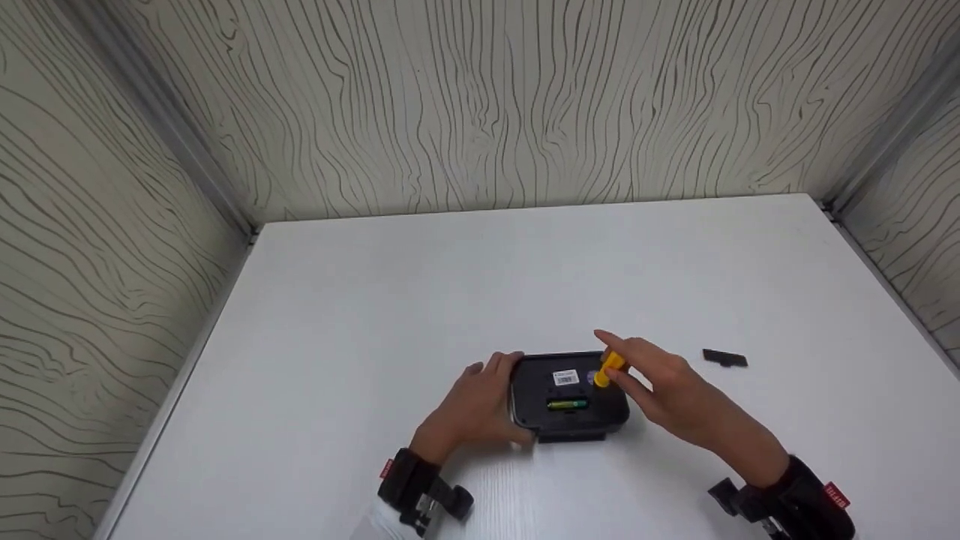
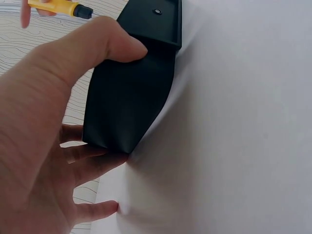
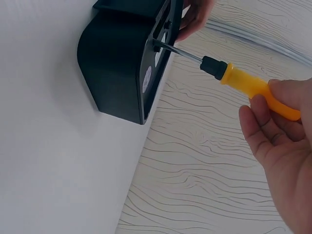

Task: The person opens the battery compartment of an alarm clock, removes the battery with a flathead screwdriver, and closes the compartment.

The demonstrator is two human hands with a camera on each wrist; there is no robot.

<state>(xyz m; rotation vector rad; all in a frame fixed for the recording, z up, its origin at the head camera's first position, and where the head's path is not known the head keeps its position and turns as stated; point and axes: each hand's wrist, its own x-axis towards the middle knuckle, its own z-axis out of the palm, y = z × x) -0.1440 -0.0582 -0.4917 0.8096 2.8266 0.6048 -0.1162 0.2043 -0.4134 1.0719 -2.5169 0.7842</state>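
Observation:
A black box-shaped device (image 1: 534, 386) lies on the white table with its label side up. My left hand (image 1: 476, 405) grips its left end; the left wrist view shows the thumb along one side and fingers at the far edge. In an open slot of the device sits a green and yellow battery (image 1: 568, 405). My right hand (image 1: 671, 384) holds a yellow-handled screwdriver (image 3: 246, 84) between thumb and fingers. Its metal shaft slants down to the device, the tip right at the slot in the right wrist view.
A small black battery cover (image 1: 725, 358) lies on the white table (image 1: 390, 300), right of the device and beyond my right hand. Wood-grain patterned panels (image 1: 480, 97) stand behind the table and at both sides.

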